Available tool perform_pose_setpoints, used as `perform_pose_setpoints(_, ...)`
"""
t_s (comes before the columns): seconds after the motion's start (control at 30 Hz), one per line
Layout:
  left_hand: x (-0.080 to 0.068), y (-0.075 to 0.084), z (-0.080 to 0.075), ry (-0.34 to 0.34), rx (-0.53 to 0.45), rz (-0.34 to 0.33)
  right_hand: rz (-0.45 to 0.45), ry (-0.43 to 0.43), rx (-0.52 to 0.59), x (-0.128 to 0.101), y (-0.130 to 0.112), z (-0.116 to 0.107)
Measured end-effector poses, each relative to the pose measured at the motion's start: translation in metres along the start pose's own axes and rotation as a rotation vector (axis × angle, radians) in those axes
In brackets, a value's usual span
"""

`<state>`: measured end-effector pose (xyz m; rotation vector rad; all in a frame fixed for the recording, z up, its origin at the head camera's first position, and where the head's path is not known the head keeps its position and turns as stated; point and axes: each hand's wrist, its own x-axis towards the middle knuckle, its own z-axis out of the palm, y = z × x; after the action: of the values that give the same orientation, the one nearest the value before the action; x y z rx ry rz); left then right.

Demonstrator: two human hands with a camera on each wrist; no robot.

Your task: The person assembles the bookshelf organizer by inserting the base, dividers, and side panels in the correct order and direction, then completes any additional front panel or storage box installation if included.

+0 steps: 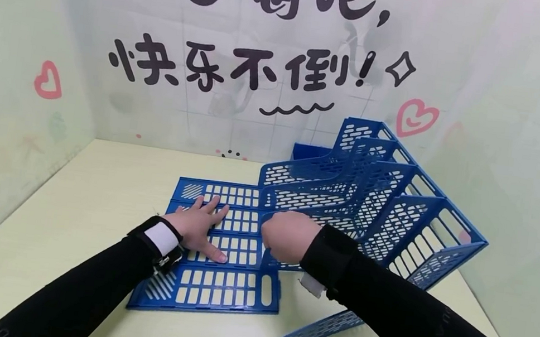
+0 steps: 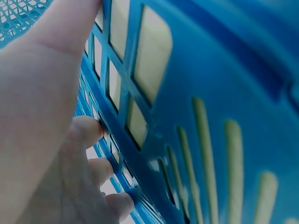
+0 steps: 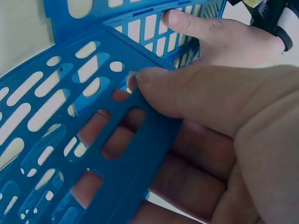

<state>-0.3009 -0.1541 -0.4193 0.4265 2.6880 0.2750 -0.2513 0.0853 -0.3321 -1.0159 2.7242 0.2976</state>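
Left hand [image 1: 197, 227] presses flat on the base panel [image 1: 214, 291]; right hand [image 1: 287, 237] pinches a divider [image 3: 107, 121] edge — probably light, stiff, slightly flexing plastic.

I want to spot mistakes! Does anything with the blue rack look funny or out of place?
Yes. One loose blue panel lies flat on the table by itself, near the right sleeve. The blue rack leans tilted, its base panel flat under the left hand, while the right hand grips a divider.
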Motion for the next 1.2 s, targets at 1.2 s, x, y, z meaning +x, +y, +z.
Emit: perform_pose_setpoints(1.2,-0.001,-0.004,0.002,0.009,-0.018,0.046,-0.032,0.233,0.125,-0.069,-0.012,0.007)
